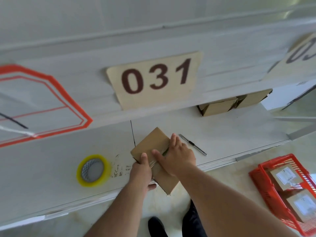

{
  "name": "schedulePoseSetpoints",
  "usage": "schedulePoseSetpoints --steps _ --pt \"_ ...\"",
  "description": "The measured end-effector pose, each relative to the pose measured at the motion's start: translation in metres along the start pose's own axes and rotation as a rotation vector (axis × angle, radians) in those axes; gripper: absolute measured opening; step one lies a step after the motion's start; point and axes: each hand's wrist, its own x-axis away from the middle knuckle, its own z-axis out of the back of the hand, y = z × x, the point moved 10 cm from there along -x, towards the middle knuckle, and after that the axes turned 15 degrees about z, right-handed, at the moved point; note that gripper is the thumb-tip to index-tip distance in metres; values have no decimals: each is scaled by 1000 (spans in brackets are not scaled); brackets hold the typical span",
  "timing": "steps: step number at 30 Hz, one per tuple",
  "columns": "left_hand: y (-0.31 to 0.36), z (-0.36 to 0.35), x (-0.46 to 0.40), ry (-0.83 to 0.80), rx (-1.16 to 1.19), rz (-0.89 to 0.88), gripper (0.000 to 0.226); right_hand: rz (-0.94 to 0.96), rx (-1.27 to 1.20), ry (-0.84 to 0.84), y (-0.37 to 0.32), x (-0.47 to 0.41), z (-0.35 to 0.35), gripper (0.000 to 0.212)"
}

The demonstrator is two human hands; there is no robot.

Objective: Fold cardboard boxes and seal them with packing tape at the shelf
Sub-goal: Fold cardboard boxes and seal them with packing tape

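Observation:
A small brown cardboard box (153, 142) lies on the white shelf (59, 161), its near end hanging over the front edge. A strip of clear tape runs across its top. My left hand (141, 171) grips the box's near left edge, thumb on top and fingers underneath. My right hand (176, 154) lies flat on the box's top right side, fingers straight, pressing on the taped seam. A roll of clear packing tape (93, 170) with a yellow rim lies flat on the shelf, left of the box.
A metal utility knife (193, 144) lies on the shelf just right of the box. More cardboard boxes (220, 106) sit deeper at the back right. A red basket (287, 190) holding labelled parcels stands on the floor at the right. A "031" sign (153, 79) hangs above.

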Motion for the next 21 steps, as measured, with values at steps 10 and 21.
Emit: schedulePoseSetpoints --steps 10,21 --pt "-10 -23 24 -197 274 26 27 421 178 334 -50 67 46 57" --pt "57 -3 37 53 -71 -364 67 573 310 263 -61 74 -3 61"
